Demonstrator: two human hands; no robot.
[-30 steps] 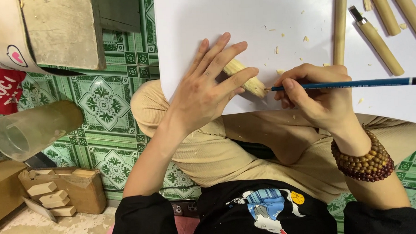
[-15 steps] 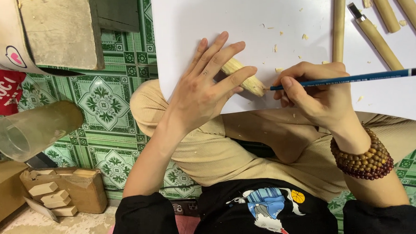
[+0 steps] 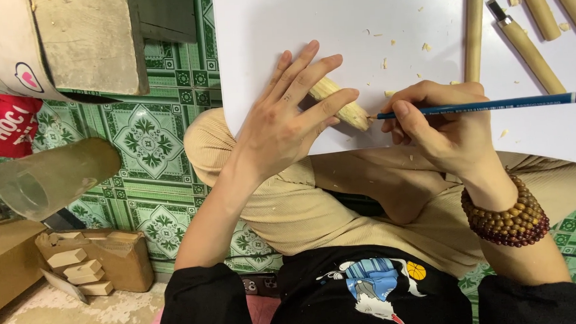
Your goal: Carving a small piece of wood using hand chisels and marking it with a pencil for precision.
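Observation:
My left hand (image 3: 286, 120) presses flat, fingers spread, on a short pale wooden piece (image 3: 345, 106) that lies on a white board (image 3: 334, 24). My right hand (image 3: 438, 126) grips a blue pencil (image 3: 486, 105) whose tip touches the end of the wooden piece. A brown bead bracelet (image 3: 505, 214) circles my right wrist. Most of the wood is hidden under my left fingers.
Several wooden-handled carving tools (image 3: 526, 45) lie at the board's far right, with wood chips scattered about. A frosted glass jar (image 3: 52, 179) lies at left above a small box of wooden blocks (image 3: 91, 261). A wooden slab (image 3: 88, 44) rests on the green patterned floor (image 3: 147, 132).
The pencil in my right hand has shifted slightly downward against the wood's end. My left hand stays pressed on the piece.

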